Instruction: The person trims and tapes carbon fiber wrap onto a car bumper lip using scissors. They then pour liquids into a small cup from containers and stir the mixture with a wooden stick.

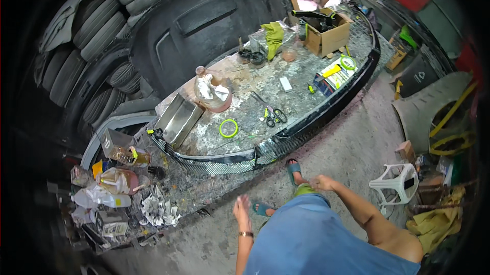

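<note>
Carbon-weave bumper lip [286, 145] curves along workbench [301, 104] edge, ahead of both hands, touching neither. Left hand [242, 210] empty, fingers loosely extended, blurred; right hand [322, 182] empty, loosely bent.

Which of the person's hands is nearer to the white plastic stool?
Right. The right hand is left of the stool in the picture, apart from it; the left hand is farther off, left of the blue shirt.

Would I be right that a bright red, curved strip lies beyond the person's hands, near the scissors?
The colour is wrong: the head view shows a black curved strip, not a red one, lying beyond the left hand and right hand, near the scissors.
</note>
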{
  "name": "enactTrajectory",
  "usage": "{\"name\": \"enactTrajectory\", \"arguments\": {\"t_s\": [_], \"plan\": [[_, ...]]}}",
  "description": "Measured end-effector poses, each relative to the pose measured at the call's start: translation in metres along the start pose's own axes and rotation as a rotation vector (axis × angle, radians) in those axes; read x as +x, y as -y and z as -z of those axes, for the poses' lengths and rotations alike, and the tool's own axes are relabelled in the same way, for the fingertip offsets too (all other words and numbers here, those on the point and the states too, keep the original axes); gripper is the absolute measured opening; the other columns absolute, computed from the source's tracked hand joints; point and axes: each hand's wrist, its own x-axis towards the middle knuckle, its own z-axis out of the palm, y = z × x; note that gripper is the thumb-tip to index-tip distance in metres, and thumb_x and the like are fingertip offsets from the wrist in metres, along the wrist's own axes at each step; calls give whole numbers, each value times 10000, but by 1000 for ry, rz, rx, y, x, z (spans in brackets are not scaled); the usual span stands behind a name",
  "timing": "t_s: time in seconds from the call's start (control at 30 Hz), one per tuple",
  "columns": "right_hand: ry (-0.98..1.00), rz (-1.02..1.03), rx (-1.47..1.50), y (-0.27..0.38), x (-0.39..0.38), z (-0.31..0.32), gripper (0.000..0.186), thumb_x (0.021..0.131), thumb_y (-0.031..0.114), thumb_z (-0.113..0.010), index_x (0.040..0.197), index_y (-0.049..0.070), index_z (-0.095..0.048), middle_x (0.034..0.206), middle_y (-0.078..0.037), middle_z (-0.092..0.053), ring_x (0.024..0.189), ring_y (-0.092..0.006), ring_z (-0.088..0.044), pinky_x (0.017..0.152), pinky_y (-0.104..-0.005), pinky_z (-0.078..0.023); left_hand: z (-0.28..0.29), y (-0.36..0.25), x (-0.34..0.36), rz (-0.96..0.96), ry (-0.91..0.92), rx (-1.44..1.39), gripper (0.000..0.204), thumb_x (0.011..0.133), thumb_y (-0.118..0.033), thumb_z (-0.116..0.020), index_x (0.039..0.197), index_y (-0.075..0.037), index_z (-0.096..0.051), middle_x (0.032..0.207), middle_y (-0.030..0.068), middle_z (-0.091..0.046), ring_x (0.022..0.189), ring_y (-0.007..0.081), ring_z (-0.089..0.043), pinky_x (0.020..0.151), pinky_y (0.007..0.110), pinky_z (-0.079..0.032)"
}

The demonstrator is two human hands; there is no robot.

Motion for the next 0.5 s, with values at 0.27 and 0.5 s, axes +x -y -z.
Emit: {"name": "enactTrajectory", "arguments": {"t_s": [0.27, 0.5], "plan": [[257, 271, -94, 142, -6, 104, 336, 907, 235, -604, 1161, 19, -560, 895, -65, -634, 871, -177, -597, 780, -336, -475, -135, -6, 50, -59, -74, -96, 617, 958, -525, -460, 1227, 31, -464, 1120, 159, -585, 1042, 275, -594, 875, 385, -495], [256, 456, 40, 210, 29, 196, 282, 912, 222, -597, 1099, 10, -590, 765, -31, -604, 700, -125, -560, 686, -301, -474, -168, 26, 52, -95, -194, -142, 538, 964, -514, -455, 1173, -19, -482, 1041, 127, -593, 915, 239, -615, 796, 354, -512]]}}
